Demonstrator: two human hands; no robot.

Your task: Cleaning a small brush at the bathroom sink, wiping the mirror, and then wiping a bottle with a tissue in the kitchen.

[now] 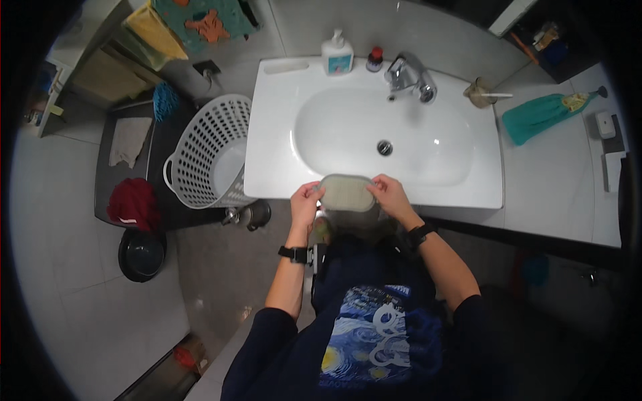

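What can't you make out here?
In the head view:
Underside of the pale oval object, held between left hand and right hand: faces away.
Top of the patterned towel: cut off by the upper edge.
Right side of the white basket: hidden behind the sink.
Shelf items, upper right: too small.

the person (374, 301) across from me wears a dark navy t-shirt (428, 324) with loose short sleeves (271, 327). its front carries a large print (361, 314): swirling blues and whites, a yellow disc (331, 359), rounded figures (390, 339) in thick pale outline, small lettering near the edges. a black strap (292, 254) circles the left wrist beside a boxy grey device (317, 256); a black band (420, 234) wraps the right.
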